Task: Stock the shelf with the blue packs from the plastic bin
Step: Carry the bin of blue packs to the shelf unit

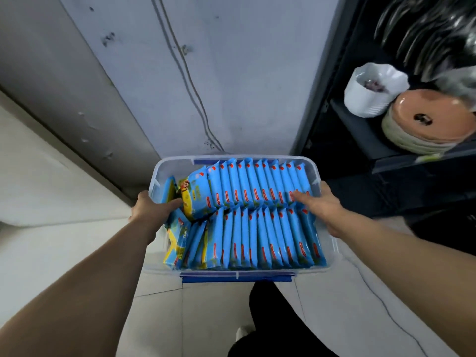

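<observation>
A clear plastic bin (332, 247) with blue latches is held in front of me, above the floor. It is packed with two rows of blue packs (257, 184) standing on edge; a few at the left end lean over and show yellow print. My left hand (152, 204) grips the bin's left rim, its thumb inside against a leaning pack. My right hand (324, 202) holds the right rim, fingers lying over the tops of the packs. The dark shelf unit (355, 140) stands at the right.
On the shelf sit a white ribbed cup (368, 96), a stack of plates with an orange one on top (432, 122), and dark glossy items above. A grey-white wall with a cable is straight ahead. My dark trouser leg and shoe show below the bin.
</observation>
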The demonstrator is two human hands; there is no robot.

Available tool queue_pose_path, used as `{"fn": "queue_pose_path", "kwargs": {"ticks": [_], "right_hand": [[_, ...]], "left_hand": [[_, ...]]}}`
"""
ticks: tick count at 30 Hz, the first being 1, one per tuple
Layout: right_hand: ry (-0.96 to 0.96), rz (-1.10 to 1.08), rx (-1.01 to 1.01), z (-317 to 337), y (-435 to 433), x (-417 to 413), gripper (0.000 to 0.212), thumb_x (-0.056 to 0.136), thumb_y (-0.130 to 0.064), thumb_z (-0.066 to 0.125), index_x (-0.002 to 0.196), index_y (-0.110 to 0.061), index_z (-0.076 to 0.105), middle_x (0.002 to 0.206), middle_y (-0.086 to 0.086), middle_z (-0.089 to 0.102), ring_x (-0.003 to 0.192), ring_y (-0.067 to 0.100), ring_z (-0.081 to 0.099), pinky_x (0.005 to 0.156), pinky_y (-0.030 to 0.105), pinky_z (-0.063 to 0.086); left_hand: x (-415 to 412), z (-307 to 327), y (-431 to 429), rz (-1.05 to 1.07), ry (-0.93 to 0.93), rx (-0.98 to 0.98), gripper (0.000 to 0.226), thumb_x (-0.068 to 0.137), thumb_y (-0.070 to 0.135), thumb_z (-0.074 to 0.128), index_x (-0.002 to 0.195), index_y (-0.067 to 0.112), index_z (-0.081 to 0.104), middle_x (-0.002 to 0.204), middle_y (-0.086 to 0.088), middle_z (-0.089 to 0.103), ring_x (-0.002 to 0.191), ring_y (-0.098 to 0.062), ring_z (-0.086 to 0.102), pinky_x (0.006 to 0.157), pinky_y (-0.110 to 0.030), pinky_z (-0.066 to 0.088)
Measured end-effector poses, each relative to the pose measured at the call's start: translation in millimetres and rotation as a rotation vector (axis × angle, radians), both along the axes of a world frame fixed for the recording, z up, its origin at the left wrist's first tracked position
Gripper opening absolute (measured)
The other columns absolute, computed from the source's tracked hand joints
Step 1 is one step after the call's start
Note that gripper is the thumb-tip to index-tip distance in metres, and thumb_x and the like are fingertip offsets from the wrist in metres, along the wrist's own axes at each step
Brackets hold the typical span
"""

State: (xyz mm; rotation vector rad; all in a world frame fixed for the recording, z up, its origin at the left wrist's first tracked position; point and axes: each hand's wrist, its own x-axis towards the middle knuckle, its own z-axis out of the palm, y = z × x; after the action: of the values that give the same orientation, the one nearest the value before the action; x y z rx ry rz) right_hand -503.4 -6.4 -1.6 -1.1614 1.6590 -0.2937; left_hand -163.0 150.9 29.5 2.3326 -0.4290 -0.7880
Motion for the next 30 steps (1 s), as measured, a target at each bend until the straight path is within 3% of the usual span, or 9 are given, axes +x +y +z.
{"fn": "queue_pose_path", "kwargs": {"ticks": [2,5,10,11,13,15,20,25,30], "right_hand": [[-0.047,-0.044,-0.006,-1,17,-32,0.112,0.031,-0.076,0.074,0.131,-0.041,0.037,0.126,0.005,0.053,0.104,0.029,0.059,0.091,0.048,0.051],[-0.096,-0.130,-0.005,-13,41,-95,0.130,0.020,-0.084,0.072,0.135,-0.037,0.036,0.127,0.005,0.054,0.104,0.028,0.060,0.089,0.048,0.052],[-0.154,-0.291,-0.012,1,91,-192,0.122,0.033,-0.073,0.075,0.139,-0.030,0.033,0.129,0.006,0.053,0.106,0.029,0.060,0.089,0.049,0.053],[-0.153,-0.323,-0.015,16,103,-210,0.115,0.038,-0.069,0.078,0.137,-0.029,0.036,0.127,0.006,0.054,0.104,0.029,0.061,0.089,0.047,0.053],[-0.161,-0.376,-0.029,34,120,-249,0.076,0.063,-0.050,0.080,0.125,-0.027,0.043,0.119,0.004,0.057,0.100,0.026,0.061,0.086,0.042,0.053],[-0.184,-0.408,-0.036,46,134,-300,0.053,0.078,-0.036,0.075,0.119,-0.029,0.042,0.111,0.002,0.057,0.096,0.025,0.061,0.082,0.038,0.052],[-0.167,-0.494,-0.072,76,165,-422,0.067,0.084,-0.032,0.070,0.138,-0.017,0.034,0.115,0.001,0.052,0.097,0.024,0.056,0.083,0.039,0.049],[-0.141,-0.630,-0.079,93,185,-523,0.058,0.083,-0.033,0.071,0.130,-0.020,0.038,0.116,0.008,0.052,0.100,0.030,0.058,0.087,0.045,0.051],[-0.137,-0.763,-0.079,106,187,-602,0.064,0.083,-0.032,0.071,0.136,-0.022,0.036,0.121,0.010,0.054,0.099,0.030,0.060,0.088,0.049,0.052]], "left_hand": [[-28,10,8,-0.031,0.003,0.010,0.094,0.038,0.064,0.078,0.117,0.021,0.052,0.105,-0.006,0.062,0.096,-0.030,0.059,0.084,-0.049,0.054],[-80,23,13,-0.097,0.022,-0.008,0.076,0.057,0.047,0.085,0.118,0.014,0.055,0.105,-0.008,0.063,0.094,-0.028,0.060,0.081,-0.045,0.054],[-173,30,11,-0.184,0.031,-0.033,0.062,0.069,0.033,0.085,0.110,0.005,0.048,0.105,-0.010,0.057,0.093,-0.028,0.055,0.079,-0.042,0.050],[-192,29,10,-0.203,0.036,-0.040,0.068,0.065,0.035,0.087,0.112,0.005,0.049,0.107,-0.011,0.058,0.095,-0.030,0.057,0.082,-0.044,0.051],[-232,31,9,-0.251,0.022,-0.034,0.076,0.057,0.041,0.089,0.116,0.009,0.053,0.109,-0.013,0.062,0.097,-0.032,0.060,0.086,-0.050,0.053],[-279,33,8,-0.300,0.015,-0.036,0.072,0.059,0.042,0.089,0.114,0.010,0.054,0.107,-0.011,0.062,0.097,-0.033,0.061,0.087,-0.051,0.052],[-407,47,6,-0.403,0.084,-0.105,0.049,0.070,0.024,0.085,0.108,0.004,0.060,0.104,-0.012,0.065,0.090,-0.029,0.061,0.080,-0.039,0.052],[-514,55,-11,-0.502,0.126,-0.127,0.058,0.071,0.024,0.084,0.115,0.000,0.057,0.108,-0.014,0.062,0.091,-0.030,0.060,0.072,-0.036,0.048],[-604,60,-49,-0.600,0.142,-0.143,0.052,0.073,0.024,0.083,0.111,-0.001,0.057,0.104,-0.014,0.061,0.088,-0.028,0.056,0.073,-0.035,0.046]]}}
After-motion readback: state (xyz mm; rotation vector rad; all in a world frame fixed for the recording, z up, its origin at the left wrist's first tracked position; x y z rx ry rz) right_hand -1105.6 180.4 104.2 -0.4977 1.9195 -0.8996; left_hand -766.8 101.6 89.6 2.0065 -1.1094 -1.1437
